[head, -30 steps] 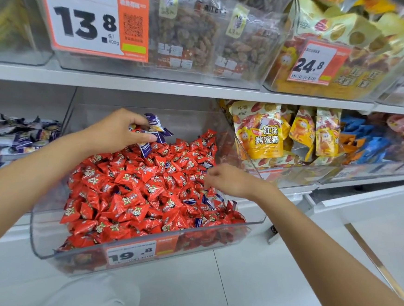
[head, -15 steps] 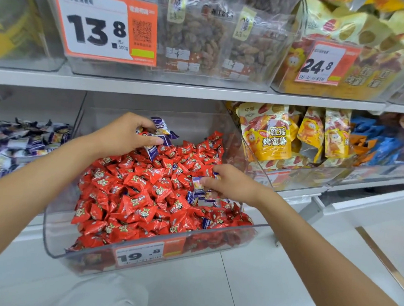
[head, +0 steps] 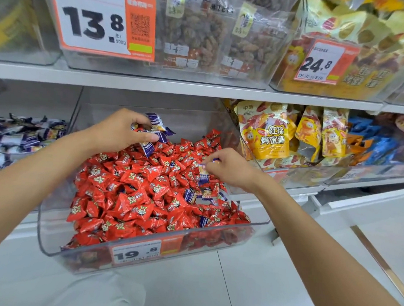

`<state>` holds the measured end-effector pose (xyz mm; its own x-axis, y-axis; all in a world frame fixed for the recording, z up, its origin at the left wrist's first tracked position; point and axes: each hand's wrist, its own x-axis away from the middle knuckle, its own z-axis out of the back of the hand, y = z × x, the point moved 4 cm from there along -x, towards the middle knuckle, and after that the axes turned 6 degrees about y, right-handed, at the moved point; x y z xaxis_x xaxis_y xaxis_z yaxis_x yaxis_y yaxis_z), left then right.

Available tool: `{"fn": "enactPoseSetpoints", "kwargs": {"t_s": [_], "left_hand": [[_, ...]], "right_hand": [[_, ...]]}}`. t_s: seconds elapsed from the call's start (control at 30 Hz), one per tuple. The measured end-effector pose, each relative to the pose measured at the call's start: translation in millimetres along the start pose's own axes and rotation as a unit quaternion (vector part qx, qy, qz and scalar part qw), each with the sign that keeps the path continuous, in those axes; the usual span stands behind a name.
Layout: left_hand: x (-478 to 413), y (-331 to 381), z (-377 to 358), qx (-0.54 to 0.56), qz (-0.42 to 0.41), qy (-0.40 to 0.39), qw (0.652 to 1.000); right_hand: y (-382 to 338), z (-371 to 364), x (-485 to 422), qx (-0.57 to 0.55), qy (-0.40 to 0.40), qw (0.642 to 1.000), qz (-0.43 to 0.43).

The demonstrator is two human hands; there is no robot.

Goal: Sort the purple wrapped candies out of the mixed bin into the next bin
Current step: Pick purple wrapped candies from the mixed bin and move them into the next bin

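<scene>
Right hand pinches purple candy at right side of mixed bin, just above red candies. Left hand clenched on purple handful at mixed bin's rear. Suggest: lift clear, dragging no reds; unload into next bin, left of mixed bin.

The clear mixed bin is heaped with red candies. A few purple wrapped candies lie near its right edge. The left hand grips a bunch at the back, and the right hand pinches one. The next bin, to the left, holds a purple pile.
</scene>
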<state>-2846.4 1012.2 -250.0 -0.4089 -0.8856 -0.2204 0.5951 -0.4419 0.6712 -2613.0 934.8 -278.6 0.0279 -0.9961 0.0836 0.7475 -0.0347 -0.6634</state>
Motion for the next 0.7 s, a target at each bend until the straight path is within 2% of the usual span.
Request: {"fn": "enactPoseSetpoints", "kwargs": {"t_s": [0.3,0.47,0.57,0.7], "left_hand": [[-2,-6,1,0.007,-0.013,-0.009,1.000],[-2,-5,1,0.003,-0.019,-0.004,1.000],[2,6,11,0.004,-0.019,0.013,1.000],[27,27,37,-0.002,-0.029,0.023,0.999]], "right_hand": [[22,-46,12,0.002,-0.084,0.996,-0.026],[5,-31,7,-0.059,-0.023,0.998,-0.023],[-12,-15,11,-0.100,-0.031,0.994,-0.013],[-43,-6,21,-0.092,-0.032,0.995,0.031]]}}
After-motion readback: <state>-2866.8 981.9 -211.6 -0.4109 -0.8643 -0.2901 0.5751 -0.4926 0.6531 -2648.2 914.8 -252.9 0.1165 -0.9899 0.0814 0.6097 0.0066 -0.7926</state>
